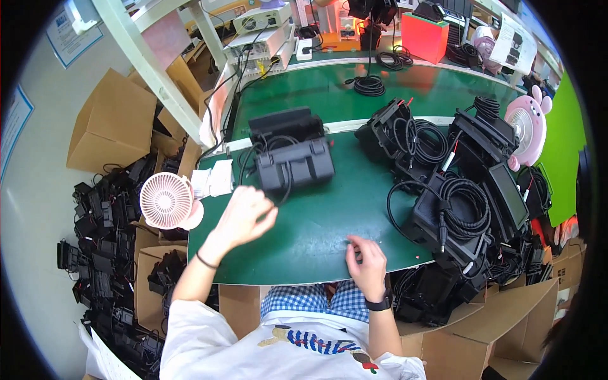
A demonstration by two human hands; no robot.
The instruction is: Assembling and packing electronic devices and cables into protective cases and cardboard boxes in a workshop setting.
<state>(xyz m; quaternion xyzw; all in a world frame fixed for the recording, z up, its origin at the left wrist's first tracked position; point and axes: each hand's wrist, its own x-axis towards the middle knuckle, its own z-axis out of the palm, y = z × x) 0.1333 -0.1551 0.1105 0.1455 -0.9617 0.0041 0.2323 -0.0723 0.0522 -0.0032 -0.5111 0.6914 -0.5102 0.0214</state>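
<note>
My left hand (pixel 246 214) is over the green table's left part, fingers loosely curled and thumb held apart, with nothing visible in it. It is nearest to a black box-shaped device (pixel 294 166) with a raised lid-like part behind and a black cable at its front. The hand looks apart from it. My right hand (pixel 367 261) hovers at the table's front edge, its fingers bent and apart, nothing seen between them. Several black devices with coiled cables (pixel 465 206) are piled to the right of that hand.
A pink fan (pixel 166 201) and white papers (pixel 218 178) flank the table's left edge. Another pink fan (pixel 524 130) stands at right. Cardboard boxes (pixel 111 120) and heaped black devices (pixel 114 247) lie at left. An open carton (pixel 481 335) is at lower right. A cable coil (pixel 368 85) lies farther back.
</note>
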